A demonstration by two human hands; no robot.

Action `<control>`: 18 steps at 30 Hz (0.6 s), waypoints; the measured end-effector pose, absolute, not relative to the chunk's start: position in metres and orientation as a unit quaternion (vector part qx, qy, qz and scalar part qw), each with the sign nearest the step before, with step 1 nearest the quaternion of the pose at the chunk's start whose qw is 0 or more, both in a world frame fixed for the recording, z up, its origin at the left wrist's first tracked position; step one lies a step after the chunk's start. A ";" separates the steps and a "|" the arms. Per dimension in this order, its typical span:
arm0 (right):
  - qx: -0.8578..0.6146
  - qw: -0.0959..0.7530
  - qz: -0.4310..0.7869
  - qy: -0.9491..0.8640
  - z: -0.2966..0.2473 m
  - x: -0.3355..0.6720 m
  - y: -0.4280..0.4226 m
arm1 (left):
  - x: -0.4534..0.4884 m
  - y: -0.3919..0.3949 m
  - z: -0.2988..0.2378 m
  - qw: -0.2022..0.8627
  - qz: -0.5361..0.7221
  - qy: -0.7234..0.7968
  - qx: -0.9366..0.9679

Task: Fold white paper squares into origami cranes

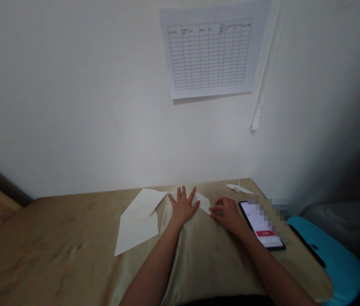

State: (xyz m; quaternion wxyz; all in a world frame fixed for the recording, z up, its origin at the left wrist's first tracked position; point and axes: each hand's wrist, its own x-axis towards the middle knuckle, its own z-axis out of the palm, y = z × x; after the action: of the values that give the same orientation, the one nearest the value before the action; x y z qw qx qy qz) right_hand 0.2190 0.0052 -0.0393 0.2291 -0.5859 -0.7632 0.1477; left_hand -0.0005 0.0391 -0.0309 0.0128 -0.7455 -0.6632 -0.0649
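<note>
A small folded piece of white paper (203, 203) lies on the cloth-covered table between my hands. My left hand (184, 207) rests flat with its fingers spread, its thumb side beside the paper's left edge. At the paper's right corner is my right hand (227, 212), palm down, its fingers bent and apart and their tips touching the edge. Whether those fingertips pinch the paper or only rest on it is hard to make out. Left of my left hand lie white paper sheets (140, 231), one overlapping the other at an angle.
A phone (262, 227) with a lit screen lies right of my right hand. Behind it sits a small folded paper shape (239, 188). A blue curved object (333, 259) borders the table's right side. A printed chart (212, 55) hangs on the wall (71, 106) behind the table.
</note>
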 end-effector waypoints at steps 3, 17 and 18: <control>-0.584 0.230 0.152 -0.764 -0.041 0.220 0.006 | 0.001 0.033 -0.029 0.010 -0.087 -0.639 -0.764; -0.579 0.233 0.138 -0.769 -0.041 0.220 0.005 | 0.015 0.020 -0.029 -0.040 -0.081 -0.588 -0.803; -0.578 0.236 0.139 -0.769 -0.041 0.220 0.005 | 0.015 0.021 -0.030 -0.042 -0.079 -0.592 -0.801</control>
State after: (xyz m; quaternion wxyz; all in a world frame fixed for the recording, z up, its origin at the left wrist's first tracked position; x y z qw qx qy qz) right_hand 0.2198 0.0052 -0.0415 0.2356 -0.5782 -0.7687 0.1392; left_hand 0.0150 0.0206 -0.0297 -0.0418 -0.8009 -0.5921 -0.0787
